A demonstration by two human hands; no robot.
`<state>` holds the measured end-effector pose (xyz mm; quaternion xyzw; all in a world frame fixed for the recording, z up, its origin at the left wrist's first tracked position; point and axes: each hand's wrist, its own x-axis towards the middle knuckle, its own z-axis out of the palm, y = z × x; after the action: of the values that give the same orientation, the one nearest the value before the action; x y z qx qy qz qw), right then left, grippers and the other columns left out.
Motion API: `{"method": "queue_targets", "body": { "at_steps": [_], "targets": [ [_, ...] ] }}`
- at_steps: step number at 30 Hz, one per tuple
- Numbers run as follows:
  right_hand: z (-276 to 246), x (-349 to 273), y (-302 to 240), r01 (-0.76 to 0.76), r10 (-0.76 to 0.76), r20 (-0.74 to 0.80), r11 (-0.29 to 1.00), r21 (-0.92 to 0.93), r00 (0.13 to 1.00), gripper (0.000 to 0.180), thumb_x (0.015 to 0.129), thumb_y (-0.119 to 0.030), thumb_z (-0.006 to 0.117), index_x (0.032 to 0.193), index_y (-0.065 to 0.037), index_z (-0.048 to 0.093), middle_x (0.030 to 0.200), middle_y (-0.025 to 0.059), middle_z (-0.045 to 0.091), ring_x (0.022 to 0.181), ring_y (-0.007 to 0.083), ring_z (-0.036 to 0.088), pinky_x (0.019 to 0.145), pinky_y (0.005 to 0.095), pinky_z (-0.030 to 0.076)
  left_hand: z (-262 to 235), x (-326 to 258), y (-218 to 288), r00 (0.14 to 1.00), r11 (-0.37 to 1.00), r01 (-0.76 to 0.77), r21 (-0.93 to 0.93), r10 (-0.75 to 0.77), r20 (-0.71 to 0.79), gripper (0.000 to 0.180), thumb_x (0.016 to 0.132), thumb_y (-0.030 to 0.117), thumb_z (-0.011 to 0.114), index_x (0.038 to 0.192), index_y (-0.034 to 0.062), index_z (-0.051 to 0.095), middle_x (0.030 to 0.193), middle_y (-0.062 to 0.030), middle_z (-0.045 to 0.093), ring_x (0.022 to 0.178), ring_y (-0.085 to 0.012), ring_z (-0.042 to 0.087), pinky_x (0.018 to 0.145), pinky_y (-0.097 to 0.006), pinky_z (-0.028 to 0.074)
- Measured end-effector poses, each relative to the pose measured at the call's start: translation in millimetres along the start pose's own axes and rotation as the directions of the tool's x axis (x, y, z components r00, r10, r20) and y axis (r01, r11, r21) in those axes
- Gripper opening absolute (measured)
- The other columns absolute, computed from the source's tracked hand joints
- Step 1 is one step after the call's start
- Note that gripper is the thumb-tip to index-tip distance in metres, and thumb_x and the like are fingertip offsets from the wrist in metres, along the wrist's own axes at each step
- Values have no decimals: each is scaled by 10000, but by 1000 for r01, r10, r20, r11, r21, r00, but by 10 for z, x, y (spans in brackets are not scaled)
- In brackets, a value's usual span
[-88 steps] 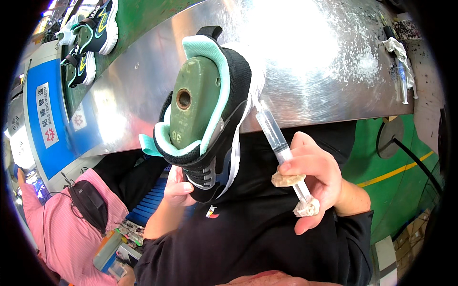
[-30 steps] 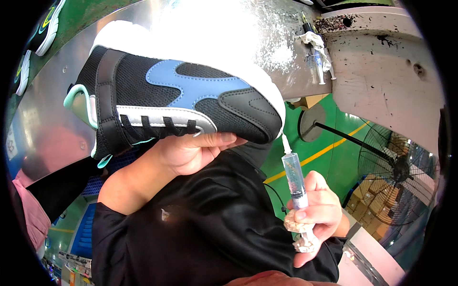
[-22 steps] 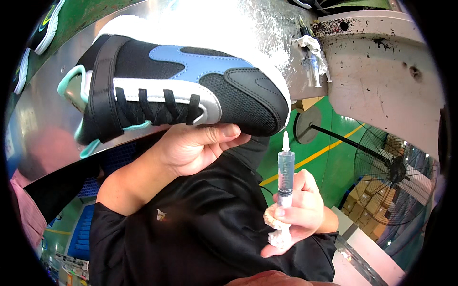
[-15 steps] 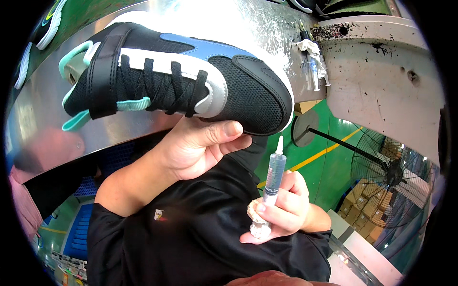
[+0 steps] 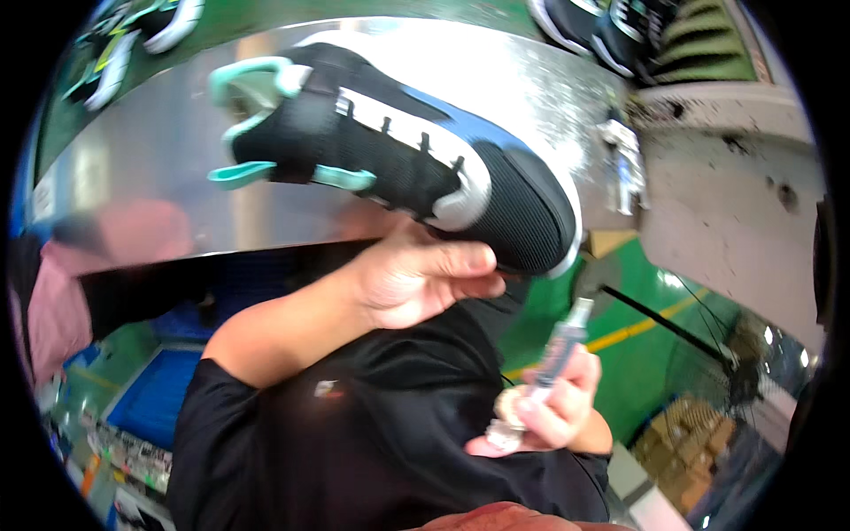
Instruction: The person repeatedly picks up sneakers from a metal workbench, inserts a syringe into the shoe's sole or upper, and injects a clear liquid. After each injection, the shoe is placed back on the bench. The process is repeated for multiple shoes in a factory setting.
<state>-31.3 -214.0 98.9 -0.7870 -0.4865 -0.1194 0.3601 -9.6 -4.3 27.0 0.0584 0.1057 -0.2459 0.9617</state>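
My left hand (image 5: 416, 281) grips a black sneaker (image 5: 398, 164) from the near side, thumb along the sole edge near the toe. The sneaker has a blue side panel, a silver-white lace panel, mint-green loops and a white sole. It is held over the metal table (image 5: 159, 230), toe to the right. In my right hand (image 5: 567, 409), closed round it, is a clear syringe (image 5: 556, 354) with a pale tip pointing up. White and tan wrapping (image 5: 506, 427) covers its lower end. The tip is a little apart from the toe, below and right of it. Motion blurs both.
More syringes with white wrapping (image 5: 625, 173) lie at the table's right end, beside a stained pale machine panel (image 5: 726, 186). Other sneakers (image 5: 584, 25) stand beyond the table. A black fan (image 5: 730, 363) and cardboard boxes (image 5: 682, 447) are at right. Another person's pink sleeve (image 5: 57, 305) shows at left.
The syringe tip, earlier at the sole edge by the toe, has moved away down and right. The sneaker is tilted more toe-down, and the whole view has shifted.
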Motion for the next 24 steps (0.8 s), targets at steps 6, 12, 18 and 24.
{"method": "queue_targets", "body": {
  "at_steps": [6,12,18,24],
  "targets": [
    [123,-218,656,-219,219,2,974,-51,976,875,603,-626,749,1228,-101,434,934,79,508,928,279,416,814,428,375,-115,-1009,256,982,996,-68,59,77,-173,677,699,-16,661,1318,11,388,1257,-125,518,1164,-250,513,1020,-401,374],
    [434,140,1233,-369,370,-13,927,62,929,828,600,-556,779,1166,-29,484,1023,100,493,929,253,436,801,354,390,-172,-1297,670,825,792,-160,590,436,-361,784,639,38,733,1304,-50,327,1224,-165,525,1125,-248,542,986,-384,421],
    [520,348,1437,-368,380,-110,923,112,919,750,585,-412,821,1134,-7,510,999,130,546,910,294,478,802,376,405,-18,-38,1561,854,600,-248,761,505,-120,437,770,24,635,1166,-29,459,1101,-145,591,968,-210,618,875,-345,510],
    [568,388,1438,-380,387,-157,922,72,909,733,562,-375,843,1104,-14,507,958,120,543,864,280,485,774,372,413,63,1923,2091,872,488,-216,846,487,-58,315,885,227,600,1013,-59,563,884,-114,639,790,-192,638,740,-315,545]
  ]
}}
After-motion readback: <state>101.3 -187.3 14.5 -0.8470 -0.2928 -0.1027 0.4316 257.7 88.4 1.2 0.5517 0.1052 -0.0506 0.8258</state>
